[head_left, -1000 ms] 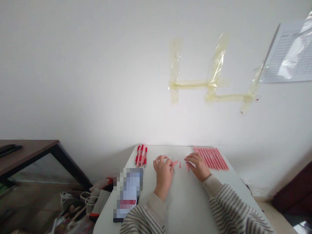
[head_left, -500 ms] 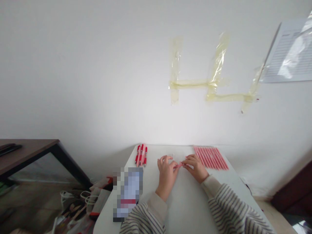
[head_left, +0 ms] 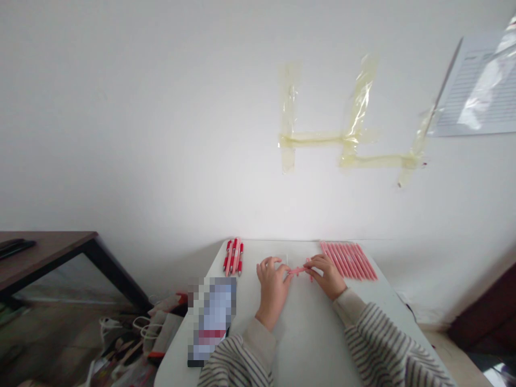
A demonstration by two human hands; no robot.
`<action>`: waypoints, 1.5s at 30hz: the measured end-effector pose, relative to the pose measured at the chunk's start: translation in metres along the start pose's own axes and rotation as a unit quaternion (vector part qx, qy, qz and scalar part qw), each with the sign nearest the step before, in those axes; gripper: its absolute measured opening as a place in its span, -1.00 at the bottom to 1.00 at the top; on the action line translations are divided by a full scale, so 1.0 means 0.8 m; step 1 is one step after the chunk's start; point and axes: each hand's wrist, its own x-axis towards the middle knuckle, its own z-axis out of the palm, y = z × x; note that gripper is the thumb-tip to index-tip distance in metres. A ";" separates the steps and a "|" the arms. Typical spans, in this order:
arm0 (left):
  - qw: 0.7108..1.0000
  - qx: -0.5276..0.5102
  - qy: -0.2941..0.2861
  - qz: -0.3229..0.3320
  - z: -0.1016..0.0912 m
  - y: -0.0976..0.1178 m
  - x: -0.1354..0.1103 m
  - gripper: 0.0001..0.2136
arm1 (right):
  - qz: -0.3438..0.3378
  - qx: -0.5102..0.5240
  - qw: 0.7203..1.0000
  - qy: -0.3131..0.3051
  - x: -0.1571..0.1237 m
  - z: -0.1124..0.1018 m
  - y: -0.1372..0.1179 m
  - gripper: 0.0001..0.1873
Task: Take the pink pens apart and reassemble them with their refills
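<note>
A thin pink pen (head_left: 298, 270) lies level between my hands, over the middle of the white table (head_left: 306, 333). My left hand (head_left: 272, 290) pinches its left end between thumb and forefinger, the other fingers raised and curled. The right end is held in the fingertips of my right hand (head_left: 329, 278). Another small pink piece (head_left: 310, 277) shows just under the right fingers; its kind is unclear. A row of pink pens (head_left: 349, 262) lies side by side beyond my right hand. Behind the left fingers is a small clear strip (head_left: 287, 259).
Several red and pink pens (head_left: 233, 257) lie at the table's back left corner. Nearer on the left is a phone-like object (head_left: 213, 317), blurred out. Bags and cables (head_left: 141, 333) crowd the floor, beside a brown desk (head_left: 48, 252). The wall (head_left: 161, 134) rises behind.
My hands have moved slightly apart, the left one a little leftward. More of the pink pen shows between them, and the small pink piece under my right fingers is more visible.
</note>
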 end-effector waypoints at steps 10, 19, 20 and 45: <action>0.998 -0.036 0.037 0.020 -0.005 0.005 0.002 -0.87 | 0.069 0.040 0.997 -0.015 -0.006 0.008 0.004 -0.82; 0.998 -0.045 0.042 0.027 -0.008 0.006 0.003 -0.83 | 0.094 0.077 0.992 -0.017 -0.005 0.009 -0.001 -0.80; 0.998 -0.043 0.042 0.028 -0.008 0.006 0.003 -0.84 | 0.095 0.078 0.992 -0.016 -0.005 0.008 -0.002 -0.80; 0.997 -0.002 0.068 -0.026 -0.006 -0.004 0.005 -0.91 | 0.017 -0.021 1.000 0.010 0.001 -0.003 0.000 -0.85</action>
